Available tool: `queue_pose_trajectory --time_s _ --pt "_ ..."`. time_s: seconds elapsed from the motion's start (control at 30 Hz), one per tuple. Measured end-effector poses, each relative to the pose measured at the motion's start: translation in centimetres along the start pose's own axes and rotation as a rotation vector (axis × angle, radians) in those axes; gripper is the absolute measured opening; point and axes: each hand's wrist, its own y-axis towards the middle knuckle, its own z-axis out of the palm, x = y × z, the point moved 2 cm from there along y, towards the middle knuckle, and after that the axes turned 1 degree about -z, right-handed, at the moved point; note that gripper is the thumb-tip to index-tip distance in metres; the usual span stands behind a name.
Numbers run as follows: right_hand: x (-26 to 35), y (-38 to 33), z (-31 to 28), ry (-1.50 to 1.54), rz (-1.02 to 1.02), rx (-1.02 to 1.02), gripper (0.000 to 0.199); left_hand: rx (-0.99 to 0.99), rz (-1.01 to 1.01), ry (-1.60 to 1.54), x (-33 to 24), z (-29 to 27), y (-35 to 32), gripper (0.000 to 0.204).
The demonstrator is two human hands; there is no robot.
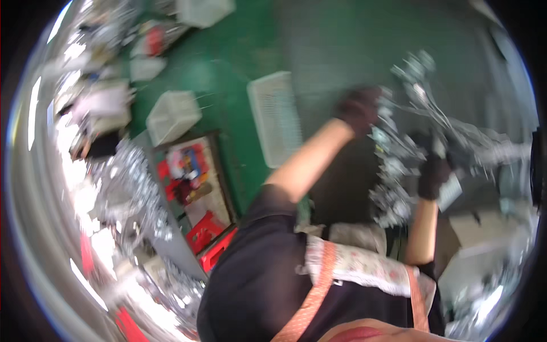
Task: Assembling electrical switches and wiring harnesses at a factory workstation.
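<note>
Both my hands wear dark gloves, and motion blurs them. My left hand (359,111) is over the dark green-grey work table (336,51), at the far left end of a row of small silvery metal parts (393,194). Its fingers are smeared, so its grip does not show. To the right of that row is my right hand (435,171), with a small pale piece (439,147) at its fingertips. Whether the fingers close on that piece is too blurred to tell. Beyond my hands lies a bundle of long thin silvery strands (456,125) with a clustered end (416,68).
A white perforated tray (276,119) lies left of the table over the green floor. Farther left are a white bin (174,117), a framed box of colourful items (196,171) and a red stool (208,233). Cardboard boxes (484,228) stand near right. Silvery parts (139,182) heap at far left.
</note>
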Motion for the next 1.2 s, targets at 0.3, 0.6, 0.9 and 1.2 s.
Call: queue_pose_trajectory --time_s 0.3,0.6,0.9,1.2 --pt "5.6 3.5 -13.5 1.255 0.07 -0.357 0.033 0.121 0.018 0.412 -4.4 -1.3 -0.9 0.04" --pt "6.5 2.4 -12.9 1.872 0.28 -0.111 0.035 0.249 0.009 0.594 -6.2 -1.9 -0.6 0.034" --pt "6.2 2.1 -12.8 1.673 0.107 -0.143 0.042 0.269 0.036 0.556 -5.2 -1.2 0.0 0.036" --pt "5.9 2.3 -11.8 1.618 0.104 -0.11 0.043 0.28 0.028 0.529 -5.1 -1.0 -0.1 0.038"
